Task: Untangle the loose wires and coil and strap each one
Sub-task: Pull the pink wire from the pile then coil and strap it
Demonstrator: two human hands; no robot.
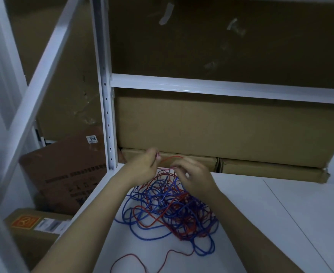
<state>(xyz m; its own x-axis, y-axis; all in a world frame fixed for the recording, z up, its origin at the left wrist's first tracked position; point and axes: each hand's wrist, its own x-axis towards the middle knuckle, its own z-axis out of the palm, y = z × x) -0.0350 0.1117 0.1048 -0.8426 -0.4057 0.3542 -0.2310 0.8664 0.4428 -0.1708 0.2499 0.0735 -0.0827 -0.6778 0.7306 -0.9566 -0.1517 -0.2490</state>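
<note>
Head cam looks down at a tangle of red and blue wires [170, 211] heaped on the white shelf [280, 223]. Left hand [142, 166] pinches a red wire [171, 159] that arcs across to the right hand [193, 180], whose fingers curl around it too. Flat cardboard boxes [221, 127] sit right behind, a shelf post [107, 115] just left, more boxes [63, 174] below.

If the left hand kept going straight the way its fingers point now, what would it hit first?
Probably the low cardboard box at the back of the shelf, just past the left hand and the red wire it pinches. Depth is unclear.
</note>
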